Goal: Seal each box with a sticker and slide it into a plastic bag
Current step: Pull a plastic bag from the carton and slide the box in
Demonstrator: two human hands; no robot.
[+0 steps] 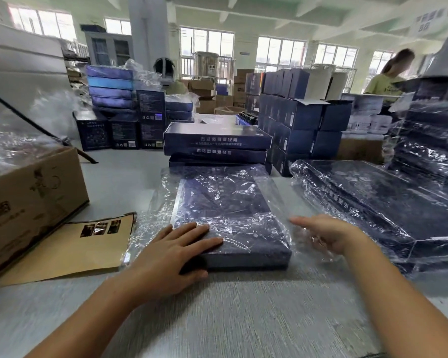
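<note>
A flat dark blue box (228, 202) lies on the grey table in front of me, mostly inside a clear plastic bag (150, 223) whose loose edges spread out to both sides. My left hand (173, 251) rests on the box's near left corner, fingers straight on top and thumb against the near side. My right hand (326, 233) hovers by the box's right side with relaxed fingers, touching the bag's loose plastic. No sticker can be made out.
Bagged blue boxes (388, 208) are piled at the right. Unbagged blue boxes (217, 140) are stacked just behind. An open cardboard carton (29, 197) and a brown paper sheet (73, 249) lie at the left. A person (388, 76) stands at the far right.
</note>
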